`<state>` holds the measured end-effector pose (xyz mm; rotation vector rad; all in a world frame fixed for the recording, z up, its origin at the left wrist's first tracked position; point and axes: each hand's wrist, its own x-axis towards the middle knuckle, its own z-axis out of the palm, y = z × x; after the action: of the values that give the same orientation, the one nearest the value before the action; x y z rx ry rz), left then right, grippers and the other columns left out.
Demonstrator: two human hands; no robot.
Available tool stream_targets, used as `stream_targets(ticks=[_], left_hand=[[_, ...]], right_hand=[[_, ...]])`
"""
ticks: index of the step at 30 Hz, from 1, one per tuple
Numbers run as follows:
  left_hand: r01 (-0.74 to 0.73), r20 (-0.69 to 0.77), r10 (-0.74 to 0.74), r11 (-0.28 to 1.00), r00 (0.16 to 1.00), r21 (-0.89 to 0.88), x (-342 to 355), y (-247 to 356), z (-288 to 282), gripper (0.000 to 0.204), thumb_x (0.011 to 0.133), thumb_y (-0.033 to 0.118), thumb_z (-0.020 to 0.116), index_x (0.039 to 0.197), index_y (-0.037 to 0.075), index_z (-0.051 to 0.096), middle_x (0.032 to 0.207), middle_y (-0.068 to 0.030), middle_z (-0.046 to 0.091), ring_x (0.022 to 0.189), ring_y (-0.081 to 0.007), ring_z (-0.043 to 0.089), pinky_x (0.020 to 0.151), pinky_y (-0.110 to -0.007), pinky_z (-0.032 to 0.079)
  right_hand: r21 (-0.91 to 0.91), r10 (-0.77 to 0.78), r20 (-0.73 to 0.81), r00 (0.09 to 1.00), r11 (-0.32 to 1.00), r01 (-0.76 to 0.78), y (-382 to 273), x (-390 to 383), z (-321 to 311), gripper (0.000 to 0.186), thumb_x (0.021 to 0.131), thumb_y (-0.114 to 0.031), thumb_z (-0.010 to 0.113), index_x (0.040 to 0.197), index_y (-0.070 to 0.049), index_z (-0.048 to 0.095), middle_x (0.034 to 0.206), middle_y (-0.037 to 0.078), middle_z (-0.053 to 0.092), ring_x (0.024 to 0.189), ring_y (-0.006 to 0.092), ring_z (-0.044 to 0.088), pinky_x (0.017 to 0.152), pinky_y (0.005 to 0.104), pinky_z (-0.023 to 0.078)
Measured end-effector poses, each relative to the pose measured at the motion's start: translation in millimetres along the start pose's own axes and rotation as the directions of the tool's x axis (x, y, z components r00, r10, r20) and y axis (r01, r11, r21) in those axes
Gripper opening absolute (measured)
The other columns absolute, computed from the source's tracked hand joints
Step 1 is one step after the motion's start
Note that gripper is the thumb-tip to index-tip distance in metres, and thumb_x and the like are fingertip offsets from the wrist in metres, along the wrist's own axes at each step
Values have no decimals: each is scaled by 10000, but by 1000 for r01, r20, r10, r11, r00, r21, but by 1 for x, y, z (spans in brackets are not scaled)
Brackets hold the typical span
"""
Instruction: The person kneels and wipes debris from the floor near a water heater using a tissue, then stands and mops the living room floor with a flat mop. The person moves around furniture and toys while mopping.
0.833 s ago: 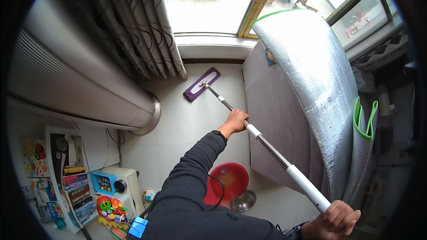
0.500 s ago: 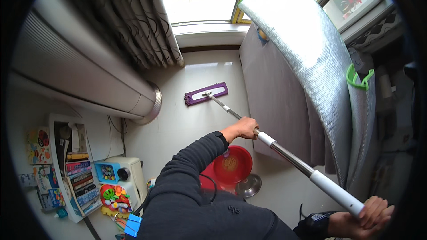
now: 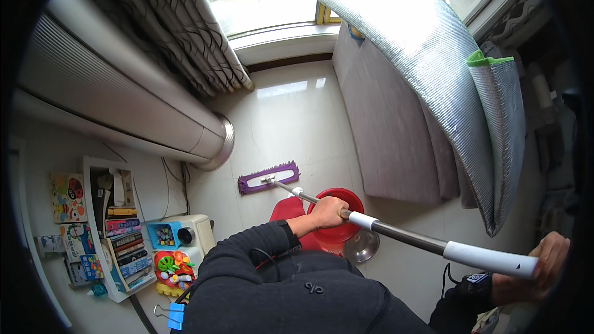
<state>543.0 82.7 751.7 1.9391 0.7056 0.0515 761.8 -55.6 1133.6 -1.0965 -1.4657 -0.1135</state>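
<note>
Two hands are gripping a mop handle [image 3: 402, 235]; the purple mop head [image 3: 269, 177] is lying flat on the pale floor [image 3: 291, 124]; the left hand [image 3: 328, 211] is clamping mid-pole above a red bucket [image 3: 343, 201]; the right hand [image 3: 547, 260] is closing around the top end; most floor seemingly awaiting mopping.

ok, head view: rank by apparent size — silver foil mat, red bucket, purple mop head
1. silver foil mat, by far the largest.
2. red bucket, partly hidden by the left hand.
3. purple mop head, close to the bucket's visible part, so unsure.
</note>
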Motion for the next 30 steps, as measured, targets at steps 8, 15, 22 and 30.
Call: stream_targets(ticks=[8, 15, 22, 30], left_hand=[[-177, -717, 198, 979, 668, 105, 51, -20, -44, 313, 666, 176, 716, 536, 64, 454, 555, -121, 497, 550, -323, 501, 521, -405, 388], [41, -751, 26, 997, 659, 70, 186, -118, -139, 251, 631, 205, 737, 631, 108, 505, 727, -63, 547, 781, -276, 528, 795, -405, 355], [51, -593, 78, 979, 802, 198, 270, -134, -176, 144, 618, 180, 711, 695, 130, 599, 975, -58, 607, 1007, -258, 515, 923, -396, 339], [-61, -366, 170, 955, 915, 291, 307, -120, -157, 69, 650, 109, 617, 714, 130, 629, 934, -63, 621, 983, -253, 542, 943, -405, 351]], right_hand=[[672, -242, 597, 765, 671, -312, 35, 69, 42, 232, 844, -222, 625, 680, -103, 514, 560, 25, 511, 473, 68, 496, 463, 188, 443], [666, 13, 301, 953, 712, -221, 86, 37, 158, 335, 862, -165, 603, 566, -108, 457, 444, 3, 486, 334, 70, 452, 401, 201, 437], [410, 216, 95, 972, 881, -236, 131, 11, 187, 346, 904, -221, 520, 597, -126, 390, 450, -14, 442, 354, 72, 427, 404, 205, 428], [307, 344, -86, 935, 902, -303, 138, -19, 168, 307, 926, -227, 447, 658, -145, 322, 474, -27, 335, 387, 51, 319, 447, 200, 373]])
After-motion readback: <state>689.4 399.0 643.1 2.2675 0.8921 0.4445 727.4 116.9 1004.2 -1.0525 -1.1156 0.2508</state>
